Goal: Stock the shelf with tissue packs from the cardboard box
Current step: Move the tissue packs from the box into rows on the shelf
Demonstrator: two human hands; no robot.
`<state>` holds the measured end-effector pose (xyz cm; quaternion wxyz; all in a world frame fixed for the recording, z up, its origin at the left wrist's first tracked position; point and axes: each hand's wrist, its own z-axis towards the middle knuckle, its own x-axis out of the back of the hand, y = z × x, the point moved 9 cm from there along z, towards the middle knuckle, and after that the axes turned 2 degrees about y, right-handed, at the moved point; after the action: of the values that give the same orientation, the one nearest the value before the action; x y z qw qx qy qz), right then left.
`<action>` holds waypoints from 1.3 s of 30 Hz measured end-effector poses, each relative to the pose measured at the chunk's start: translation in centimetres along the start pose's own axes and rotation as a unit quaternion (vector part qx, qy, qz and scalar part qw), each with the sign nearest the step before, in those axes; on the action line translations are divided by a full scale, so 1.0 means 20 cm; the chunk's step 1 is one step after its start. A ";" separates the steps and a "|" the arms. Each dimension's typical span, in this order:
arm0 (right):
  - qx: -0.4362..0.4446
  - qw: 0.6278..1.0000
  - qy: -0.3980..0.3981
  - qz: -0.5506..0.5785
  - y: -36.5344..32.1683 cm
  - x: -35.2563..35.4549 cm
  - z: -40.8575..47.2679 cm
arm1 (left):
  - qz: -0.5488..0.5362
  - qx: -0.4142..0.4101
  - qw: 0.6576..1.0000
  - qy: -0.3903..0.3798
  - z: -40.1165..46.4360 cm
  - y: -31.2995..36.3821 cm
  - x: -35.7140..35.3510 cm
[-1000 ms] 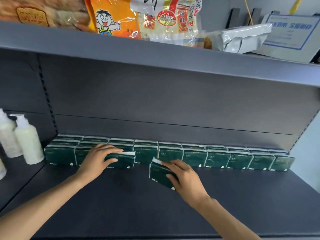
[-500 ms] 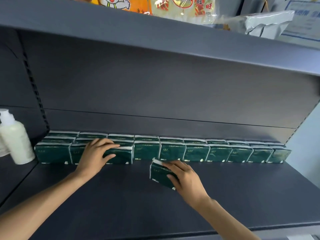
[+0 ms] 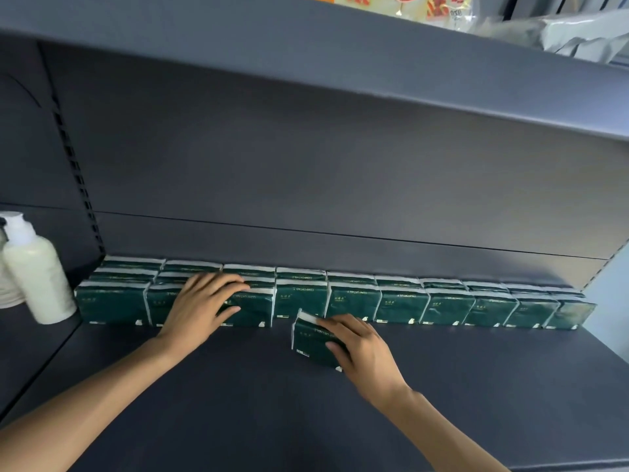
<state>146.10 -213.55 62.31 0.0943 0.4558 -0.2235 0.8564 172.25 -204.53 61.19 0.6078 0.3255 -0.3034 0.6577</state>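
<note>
Dark green tissue packs (image 3: pixel 401 303) stand in rows along the back of the dark grey shelf (image 3: pixel 238 403). My left hand (image 3: pixel 200 304) lies over the top and front of a pack (image 3: pixel 252 310) in the front row, fingers spread across it. My right hand (image 3: pixel 357 349) grips a single tilted tissue pack (image 3: pixel 311 340) standing on the shelf just in front of the row. The cardboard box is out of view.
A cream pump bottle (image 3: pixel 34 270) stands at the left on the neighbouring shelf section. The upper shelf (image 3: pixel 306 63) overhangs, carrying snack bags (image 3: pixel 425 8) and a silver bag (image 3: pixel 578 35). Open shelf surface lies in front of the row.
Both hands stay nearly where they were on their packs. The view has tilted down, so less of the upper shelf's goods shows.
</note>
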 end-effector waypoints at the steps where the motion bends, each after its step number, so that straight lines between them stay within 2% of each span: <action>1: 0.000 1.000 0.000 0.000 0.00 0.00 0.01 | -0.002 0.000 1.000 -0.002 0.00 0.00 -0.01; 17: 0.009 1.000 0.006 0.019 0.07 -0.08 0.18 | -0.011 0.015 1.000 -0.005 0.01 -0.01 -0.01; 23: 0.041 0.999 0.013 0.024 0.04 -0.15 0.30 | -0.004 0.013 1.000 -0.017 0.02 -0.01 -0.01; 30: 0.066 0.997 0.043 -0.002 0.07 -0.22 0.32 | -0.001 0.023 1.000 -0.021 0.02 -0.01 -0.02; 39: 0.028 0.995 0.096 -0.022 0.18 -0.14 0.23 | -0.011 0.035 0.999 -0.020 0.02 -0.01 -0.02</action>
<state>149.82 -218.81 61.15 0.1211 0.3785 -0.1792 0.9000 172.52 -205.19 61.10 0.5972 0.3634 -0.2884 0.6543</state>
